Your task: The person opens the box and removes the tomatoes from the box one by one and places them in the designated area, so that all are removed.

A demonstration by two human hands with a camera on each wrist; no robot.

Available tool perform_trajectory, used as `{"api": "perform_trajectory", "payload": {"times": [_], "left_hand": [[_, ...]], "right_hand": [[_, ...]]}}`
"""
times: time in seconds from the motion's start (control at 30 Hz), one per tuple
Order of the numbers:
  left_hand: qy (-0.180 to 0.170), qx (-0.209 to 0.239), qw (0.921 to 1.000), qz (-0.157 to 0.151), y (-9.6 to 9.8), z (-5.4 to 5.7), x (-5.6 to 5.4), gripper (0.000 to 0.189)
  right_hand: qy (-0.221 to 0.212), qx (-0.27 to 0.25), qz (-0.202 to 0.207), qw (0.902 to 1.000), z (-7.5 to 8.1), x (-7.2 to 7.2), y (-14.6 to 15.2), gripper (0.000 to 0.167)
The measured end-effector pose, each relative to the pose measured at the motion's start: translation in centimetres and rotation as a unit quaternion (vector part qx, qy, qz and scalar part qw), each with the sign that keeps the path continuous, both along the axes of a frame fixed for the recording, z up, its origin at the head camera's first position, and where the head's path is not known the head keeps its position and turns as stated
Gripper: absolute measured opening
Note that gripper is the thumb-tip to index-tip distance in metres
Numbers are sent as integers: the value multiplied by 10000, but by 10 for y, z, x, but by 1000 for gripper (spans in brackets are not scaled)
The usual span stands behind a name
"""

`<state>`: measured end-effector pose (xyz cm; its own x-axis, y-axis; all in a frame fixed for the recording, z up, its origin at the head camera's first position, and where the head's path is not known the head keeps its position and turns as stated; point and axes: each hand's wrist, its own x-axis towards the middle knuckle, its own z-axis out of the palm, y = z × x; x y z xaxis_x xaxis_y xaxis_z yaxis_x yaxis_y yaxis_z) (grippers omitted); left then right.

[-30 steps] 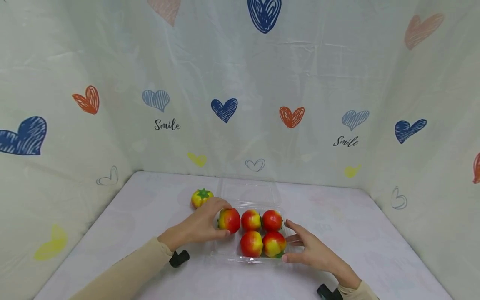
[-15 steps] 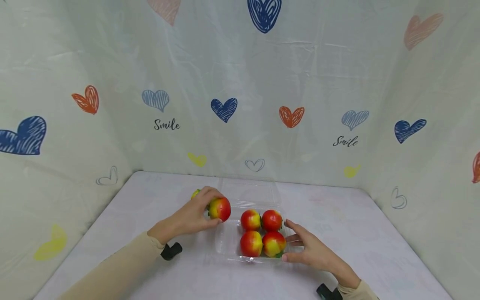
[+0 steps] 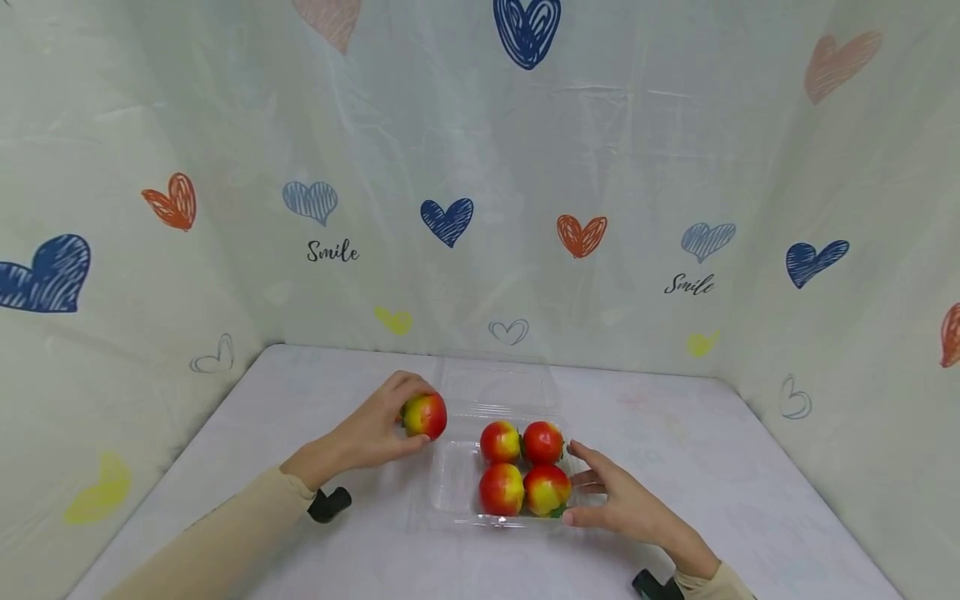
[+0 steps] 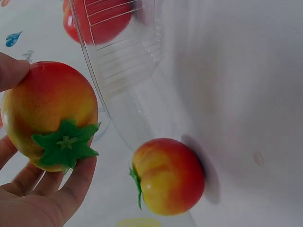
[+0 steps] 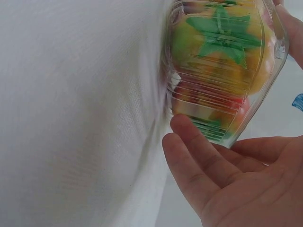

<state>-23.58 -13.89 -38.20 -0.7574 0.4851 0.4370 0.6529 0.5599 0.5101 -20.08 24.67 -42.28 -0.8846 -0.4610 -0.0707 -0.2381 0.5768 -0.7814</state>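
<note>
My left hand (image 3: 372, 425) grips a red-and-yellow tomato (image 3: 424, 416) between thumb and fingers, held up left of the clear plastic container (image 3: 453, 487). Its green leafy top (image 4: 66, 143) faces the left wrist camera. Another tomato (image 4: 168, 177) lies on the table below, hidden behind the left hand in the head view. Several tomatoes (image 3: 502, 489) sit in the right part of the container, whose left part is bare. My right hand (image 3: 626, 504) rests at the container's right side, fingers fairly straight along the ribbed wall (image 5: 213, 90), thumb near the front corner.
The container's clear lid (image 3: 495, 383) lies folded back toward the rear of the white table (image 3: 660, 417). A pale curtain (image 3: 637, 125) printed with hearts hangs behind and at both sides. Dark wrist cameras (image 3: 330, 505) sit under both wrists.
My left hand has lifted a tomato out of the container's left rear part and carried it left, in front of the tomato on the table. The right hand has stayed in place.
</note>
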Motion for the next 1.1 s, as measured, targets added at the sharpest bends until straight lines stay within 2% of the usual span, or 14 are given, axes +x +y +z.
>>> {"api": "perform_trajectory", "payload": {"times": [0.47,0.7,0.93,1.1], "left_hand": [[329,-103,9992,181,-17,1,3,52],[130,-70,9992,379,-29,2,0,55],[214,-52,9981,578,-42,4,-6,49],[102,-43,9970,762,-53,5,-12,48]], "right_hand": [[-40,-9,16,10000,0,0,0,94],[33,-7,29,10000,-1,-1,0,94],[18,-10,16,10000,-1,0,1,93],[40,24,-9,10000,0,0,0,93]]}}
